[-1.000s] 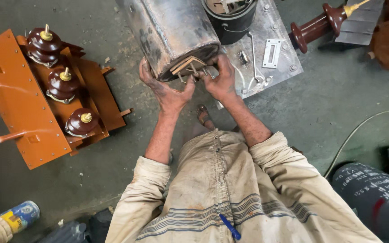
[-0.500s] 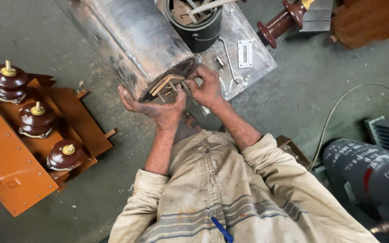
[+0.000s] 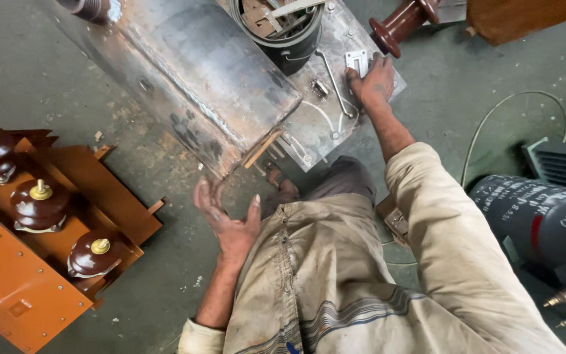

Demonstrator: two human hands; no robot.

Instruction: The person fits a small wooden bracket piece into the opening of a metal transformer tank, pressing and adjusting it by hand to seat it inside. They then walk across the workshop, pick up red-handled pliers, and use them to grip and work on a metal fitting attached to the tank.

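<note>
Steel plate (image 3: 309, 124) lies far centre on the floor under the grey cylinder (image 3: 191, 78). My right hand (image 3: 373, 82) presses flat on it; my left hand (image 3: 227, 216) hangs open, empty. I judge steady downward pressure wise, fingers clear of the wire (image 3: 335, 85).

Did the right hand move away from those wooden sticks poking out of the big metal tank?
Yes. The right hand left the wooden sticks at the metal tank and reached out to the small white plate.
</note>
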